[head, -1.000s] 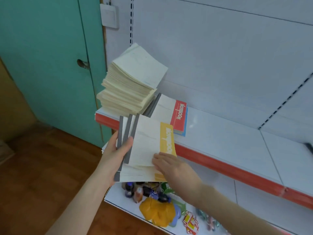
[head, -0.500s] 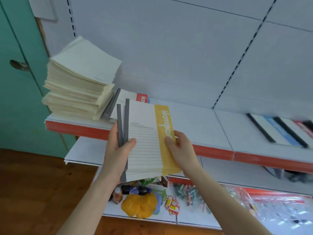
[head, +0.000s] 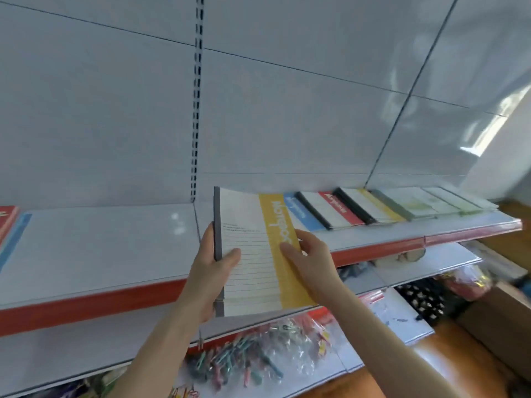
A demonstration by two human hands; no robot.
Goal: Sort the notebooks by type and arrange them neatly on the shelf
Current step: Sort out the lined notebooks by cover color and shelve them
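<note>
I hold a squared stack of yellow-band notebooks (head: 253,254) with grey spines in front of the white shelf (head: 100,248). My left hand (head: 212,268) grips the spine side, thumb on the cover. My right hand (head: 307,259) holds the yellow edge, fingers lying along the band. On the shelf to the right lie a blue-band notebook (head: 301,214), a red-band one (head: 336,211), a yellow-band one (head: 370,205) and green ones (head: 425,205), overlapping in a row.
The shelf has a red front edge (head: 86,305) and a slotted upright (head: 196,110) in the white back panel. A red and blue notebook corner (head: 8,228) shows at far left. Lower shelves hold bags of coloured clips (head: 253,351). A cardboard box (head: 500,317) stands at right.
The view has swung right, away from the tall cream stack. The fanned notebooks in my hands are now squared into one stack and carried right toward the row of notebooks.
</note>
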